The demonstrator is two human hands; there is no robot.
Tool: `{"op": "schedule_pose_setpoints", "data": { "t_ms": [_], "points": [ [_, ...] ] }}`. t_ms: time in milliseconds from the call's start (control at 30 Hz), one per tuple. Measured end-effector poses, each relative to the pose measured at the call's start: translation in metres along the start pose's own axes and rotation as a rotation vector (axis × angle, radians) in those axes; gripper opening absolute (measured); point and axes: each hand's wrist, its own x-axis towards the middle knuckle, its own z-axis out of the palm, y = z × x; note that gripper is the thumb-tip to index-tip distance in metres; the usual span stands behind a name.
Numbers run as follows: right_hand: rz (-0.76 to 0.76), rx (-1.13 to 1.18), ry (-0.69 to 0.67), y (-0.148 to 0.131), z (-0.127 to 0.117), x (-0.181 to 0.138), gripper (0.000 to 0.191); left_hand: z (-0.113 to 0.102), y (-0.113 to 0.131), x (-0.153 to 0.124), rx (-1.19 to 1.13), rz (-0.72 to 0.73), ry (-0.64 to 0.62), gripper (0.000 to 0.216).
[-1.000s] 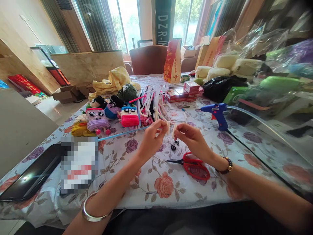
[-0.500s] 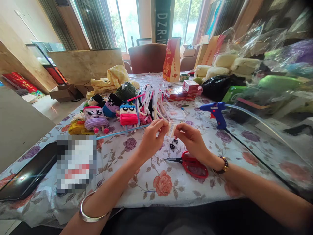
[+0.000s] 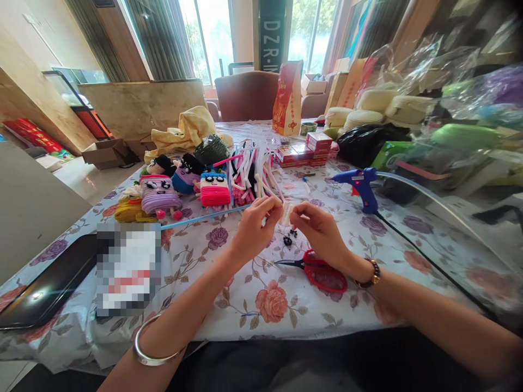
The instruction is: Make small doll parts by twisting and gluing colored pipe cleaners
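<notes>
My left hand [image 3: 255, 226] and my right hand [image 3: 318, 228] are raised a little above the flowered tablecloth [image 3: 265, 294], fingertips nearly meeting. Each pinches a short white pipe-cleaner piece [image 3: 285, 213], and the two pieces now touch side by side. Below them lie small black bits [image 3: 289, 238] and red scissors [image 3: 321, 272], shut, under my right wrist. A long blue pipe cleaner [image 3: 204, 216] stretches leftward from beside my left hand.
Several yarn-wrapped dolls [image 3: 180, 188] and a heap of pipe cleaners [image 3: 251, 171] lie behind my hands. A blue glue gun [image 3: 362, 185] with its black cord stands at the right. A dark tablet [image 3: 41, 291] lies at the left edge. Red boxes [image 3: 306, 152] and bagged yarn fill the far right.
My hands have drawn closer, bringing the two white pieces from a small gap into contact. The camera has shifted slightly.
</notes>
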Motion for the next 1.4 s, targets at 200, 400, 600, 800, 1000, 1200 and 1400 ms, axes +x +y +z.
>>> {"op": "schedule_pose_setpoints", "data": {
  "t_ms": [200, 400, 600, 800, 1000, 1200, 1400],
  "points": [
    [-0.003, -0.001, -0.002, -0.0014, 0.0008, -0.0005, 0.015, 0.0006, -0.0010, -0.0005, -0.010, 0.005, 0.002, 0.015],
    [0.001, 0.003, 0.005, -0.0018, 0.0016, -0.0004, 0.014, 0.0011, -0.0020, -0.0001, 0.023, 0.019, -0.004, 0.016],
    [-0.009, 0.009, 0.016, 0.0015, 0.0016, 0.0000, 0.012, 0.0007, -0.0017, -0.0001, 0.076, 0.041, -0.021, 0.018],
    [-0.004, 0.018, 0.014, 0.0008, 0.0019, -0.0002, 0.012, 0.0005, -0.0016, -0.0006, 0.083, 0.050, -0.022, 0.017],
    [0.003, 0.014, 0.008, -0.0008, 0.0021, -0.0009, 0.013, 0.0009, -0.0020, -0.0009, 0.081, 0.055, -0.028, 0.017],
    [0.011, -0.006, 0.004, -0.0015, 0.0021, -0.0013, 0.013, 0.0005, -0.0010, -0.0006, 0.084, 0.057, -0.035, 0.017],
    [0.034, 0.004, 0.010, -0.0014, 0.0024, -0.0011, 0.013, 0.0005, -0.0006, -0.0002, 0.090, 0.054, -0.047, 0.017]
  ]
}}
